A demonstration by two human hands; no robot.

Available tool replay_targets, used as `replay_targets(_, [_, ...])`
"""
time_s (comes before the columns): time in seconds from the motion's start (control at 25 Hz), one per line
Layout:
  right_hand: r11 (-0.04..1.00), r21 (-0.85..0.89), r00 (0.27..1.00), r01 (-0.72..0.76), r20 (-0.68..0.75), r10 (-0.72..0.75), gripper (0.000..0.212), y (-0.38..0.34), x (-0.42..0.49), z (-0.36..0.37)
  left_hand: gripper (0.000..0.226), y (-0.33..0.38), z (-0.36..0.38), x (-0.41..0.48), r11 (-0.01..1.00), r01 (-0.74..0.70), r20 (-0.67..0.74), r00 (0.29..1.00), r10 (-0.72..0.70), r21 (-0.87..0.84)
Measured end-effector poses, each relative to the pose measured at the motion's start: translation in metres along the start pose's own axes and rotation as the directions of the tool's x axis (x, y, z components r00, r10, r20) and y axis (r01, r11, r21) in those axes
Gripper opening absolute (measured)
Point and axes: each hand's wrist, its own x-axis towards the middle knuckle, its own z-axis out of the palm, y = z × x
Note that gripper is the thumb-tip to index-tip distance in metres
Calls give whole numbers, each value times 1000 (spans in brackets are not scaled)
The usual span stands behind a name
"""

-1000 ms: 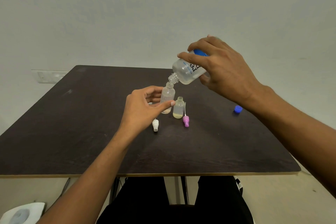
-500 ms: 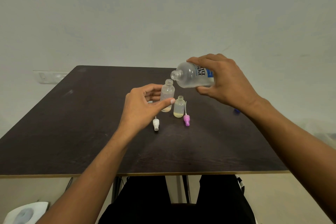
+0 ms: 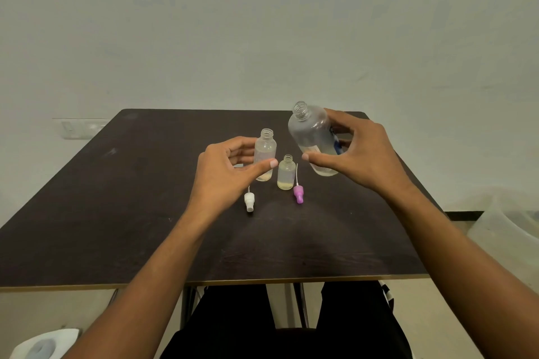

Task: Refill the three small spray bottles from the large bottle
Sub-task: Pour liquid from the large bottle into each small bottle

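My right hand (image 3: 358,154) grips the large clear bottle (image 3: 312,137), uncapped and nearly upright, leaning slightly left, its base low over the table. My left hand (image 3: 224,169) holds a taller small bottle (image 3: 265,154) standing open on the dark table (image 3: 116,213), thumb in front, fingers behind. A shorter small bottle (image 3: 286,172) stands open just right of it, with yellowish liquid at the bottom. A white spray head (image 3: 249,201) and a pink spray head (image 3: 298,192) lie in front of the bottles. I see no third small bottle.
The table's front edge runs near my lap. A wall socket (image 3: 75,128) sits on the wall at left. A translucent plastic container (image 3: 507,221) stands on the floor at right, a white object (image 3: 40,344) at lower left.
My right hand has swung the large bottle from pouring tilt over the taller small bottle back to nearly upright and lowered it to the right. My left hand stayed put.
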Motion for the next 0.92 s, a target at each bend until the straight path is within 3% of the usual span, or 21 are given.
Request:
replay_targets(0.36, [981, 174, 988, -88, -113, 108, 72, 4, -12, 2, 37, -2, -1, -1, 1000, -1, -2, 1000, 1, -9])
replay_targets(0.6, [953, 266, 967, -143, -168, 191, 51, 1, -27, 1, 37, -3, 3, -4, 999, 3, -6, 1000, -3, -41])
replay_targets(0.92, [942, 294, 952, -165, -201, 230, 73, 16, -50, 9, 39, -7, 11, -9, 998, 22, 2, 1000, -22, -63])
